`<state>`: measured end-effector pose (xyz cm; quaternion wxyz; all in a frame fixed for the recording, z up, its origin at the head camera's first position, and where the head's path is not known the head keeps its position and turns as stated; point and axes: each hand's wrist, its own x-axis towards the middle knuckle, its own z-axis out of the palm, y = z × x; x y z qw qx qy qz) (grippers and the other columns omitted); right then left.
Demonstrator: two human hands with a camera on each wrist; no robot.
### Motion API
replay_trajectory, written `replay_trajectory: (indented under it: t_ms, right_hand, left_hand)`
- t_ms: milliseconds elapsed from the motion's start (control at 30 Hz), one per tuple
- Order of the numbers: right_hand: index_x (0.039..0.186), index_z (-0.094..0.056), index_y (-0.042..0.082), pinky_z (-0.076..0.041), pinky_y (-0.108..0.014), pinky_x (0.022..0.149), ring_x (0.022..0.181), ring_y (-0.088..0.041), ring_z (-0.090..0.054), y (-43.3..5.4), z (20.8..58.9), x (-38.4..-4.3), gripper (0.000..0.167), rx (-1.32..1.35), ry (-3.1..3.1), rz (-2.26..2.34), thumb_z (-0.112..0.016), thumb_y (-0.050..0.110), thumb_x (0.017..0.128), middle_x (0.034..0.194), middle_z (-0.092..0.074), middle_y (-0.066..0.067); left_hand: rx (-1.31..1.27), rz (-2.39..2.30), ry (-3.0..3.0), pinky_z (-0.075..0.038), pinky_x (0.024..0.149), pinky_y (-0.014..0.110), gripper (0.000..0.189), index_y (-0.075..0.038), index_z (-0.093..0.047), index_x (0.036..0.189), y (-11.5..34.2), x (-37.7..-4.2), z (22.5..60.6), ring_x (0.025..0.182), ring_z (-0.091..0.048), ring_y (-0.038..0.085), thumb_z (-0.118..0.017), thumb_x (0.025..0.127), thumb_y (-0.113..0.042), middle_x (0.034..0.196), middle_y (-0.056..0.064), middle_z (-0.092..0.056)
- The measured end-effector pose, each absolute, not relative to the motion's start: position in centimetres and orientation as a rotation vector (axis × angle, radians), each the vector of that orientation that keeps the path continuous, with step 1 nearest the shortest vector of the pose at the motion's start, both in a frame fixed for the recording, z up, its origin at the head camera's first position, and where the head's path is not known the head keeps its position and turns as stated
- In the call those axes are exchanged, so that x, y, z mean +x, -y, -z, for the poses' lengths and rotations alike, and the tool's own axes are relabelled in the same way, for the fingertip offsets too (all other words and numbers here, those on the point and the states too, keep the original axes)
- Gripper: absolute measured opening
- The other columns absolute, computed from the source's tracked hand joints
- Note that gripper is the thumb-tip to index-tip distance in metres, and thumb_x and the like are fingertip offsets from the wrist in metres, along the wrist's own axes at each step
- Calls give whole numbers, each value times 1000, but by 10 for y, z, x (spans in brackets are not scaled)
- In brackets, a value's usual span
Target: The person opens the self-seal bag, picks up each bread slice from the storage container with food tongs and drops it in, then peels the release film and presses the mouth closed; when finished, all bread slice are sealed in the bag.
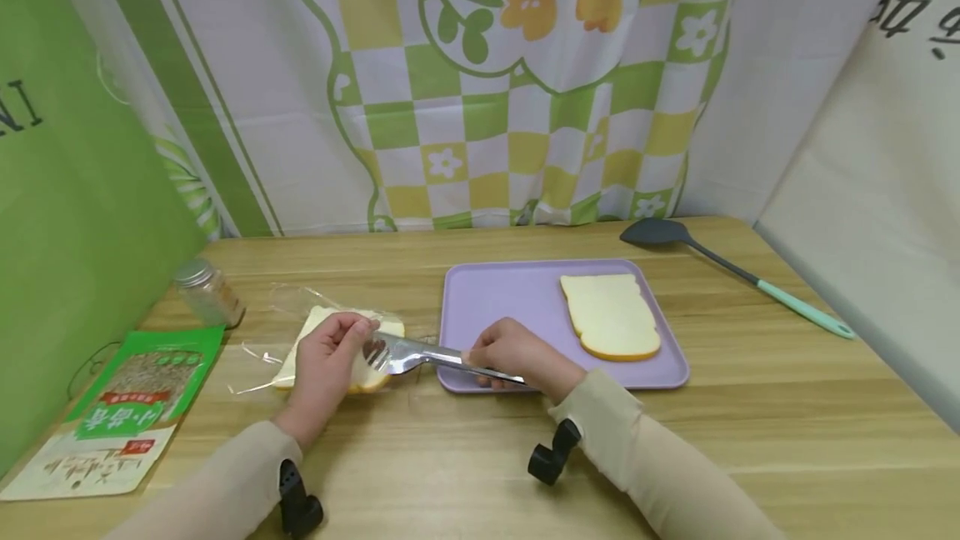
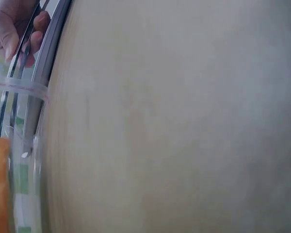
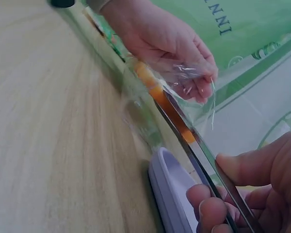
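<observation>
A slice of bread [image 1: 393, 328] lies in a clear plastic bag [image 1: 258, 354] on the left of the tray. My left hand [image 1: 324, 369] pinches the film of the bag at its opening, over the bread. With my right hand [image 1: 517, 354] I grip metal tongs [image 1: 442, 356], thumb on one arm and fingers under the other. The tongs reach into the bag, and in the right wrist view their arms pass on either side of the slice's orange crust [image 3: 172, 114]. A second slice of bread [image 1: 611, 315] rests on the right half of the lilac tray [image 1: 495, 290].
At the left stand a spice jar [image 1: 210, 292] and, nearer, a flat green seasoning packet [image 1: 127, 407]. A spatula [image 1: 720, 261] with a mint handle lies at the back right. Cloth walls rise behind and at both sides of the wooden table [image 1: 450, 473].
</observation>
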<state>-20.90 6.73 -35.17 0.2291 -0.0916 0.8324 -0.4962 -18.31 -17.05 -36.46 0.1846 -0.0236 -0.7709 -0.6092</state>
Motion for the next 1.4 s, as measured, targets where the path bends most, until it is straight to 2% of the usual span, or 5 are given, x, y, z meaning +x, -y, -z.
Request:
replay_trajectory:
  t_ms: [400,567,800,1100,1400]
  right_hand:
    - [73,-65,3,-38,-21,41,41,-10,-46,-68,349,-205,19,-247,-2438,1219,-63,16,87,54,-58,-2]
    - [76,-65,0,-39,-20,41,41,-9,-47,-74,353,-208,17,-252,-2359,1309,-63,14,86,55,-57,-3]
    - [83,-64,-3,-40,-19,42,43,-8,-47,-81,356,-211,15,-237,-2231,1408,-62,12,87,56,-57,-4]
    - [85,-62,-5,-40,-19,41,43,-8,-46,-85,357,-211,15,-200,-2123,1499,-60,10,88,57,-57,-6]
    - [86,-63,-5,-40,-19,40,42,-8,-46,-84,358,-212,15,-211,-2120,1502,-60,10,88,57,-56,-6]
  left_hand:
    - [-82,1537,2278,-47,72,10,14,5,-64,91,195,-193,360,77,-59,-5,-57,91,-7,84,2,-69]
    - [-153,1542,2383,-48,71,12,17,5,-65,99,198,-192,362,81,-58,-4,-59,90,-9,96,16,-68]
    - [-175,1410,2585,-43,77,9,23,-3,-67,105,207,-188,364,91,-54,-6,-62,90,-19,107,13,-67]
    - [-353,1488,2666,-41,85,9,27,1,-67,106,212,-186,366,121,-49,29,-68,84,-16,123,15,-59]
    - [-268,1444,2652,-36,87,5,17,-2,-71,96,209,-185,365,119,-52,26,-67,85,-15,119,12,-63]
